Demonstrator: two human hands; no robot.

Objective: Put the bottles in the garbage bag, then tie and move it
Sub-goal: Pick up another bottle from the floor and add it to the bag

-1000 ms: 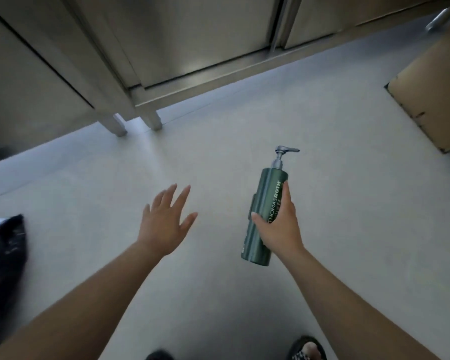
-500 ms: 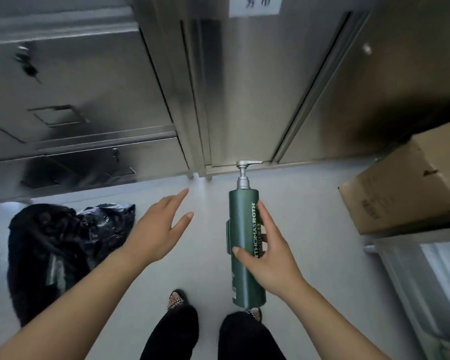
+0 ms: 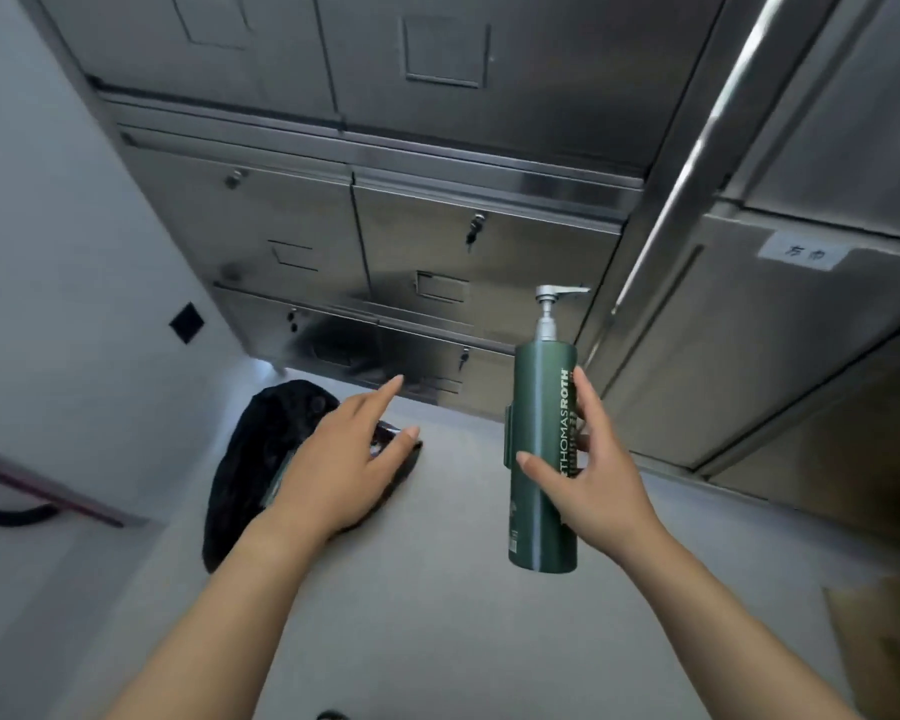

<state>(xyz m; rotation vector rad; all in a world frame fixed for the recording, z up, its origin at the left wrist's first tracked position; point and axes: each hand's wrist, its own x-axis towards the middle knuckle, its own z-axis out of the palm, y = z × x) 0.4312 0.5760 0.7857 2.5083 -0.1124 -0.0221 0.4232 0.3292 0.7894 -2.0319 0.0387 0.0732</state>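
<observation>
A tall dark green pump bottle [image 3: 541, 459] with a silver pump head is upright in the air, gripped around its middle by my right hand [image 3: 593, 485]. A black garbage bag [image 3: 261, 459] lies on the grey floor at the left, by the foot of the metal cabinets. My left hand [image 3: 344, 470] hovers over the bag's right side with fingers spread and nothing in it. Whether it touches the bag I cannot tell. Something greenish shows inside the bag next to my left wrist.
Stainless steel cabinets [image 3: 437, 226] with locks and drawers fill the back and right. A white wall [image 3: 74, 252] stands at the left, with a dark cable [image 3: 6, 514] at its base. A cardboard box corner [image 3: 884, 646] shows at the lower right. Grey floor [image 3: 437, 615] lies in front.
The view has swung left and up, so the garbage bag now sits near the centre left. My left hand has reached out over the bag. The bottle stays upright in my right hand.
</observation>
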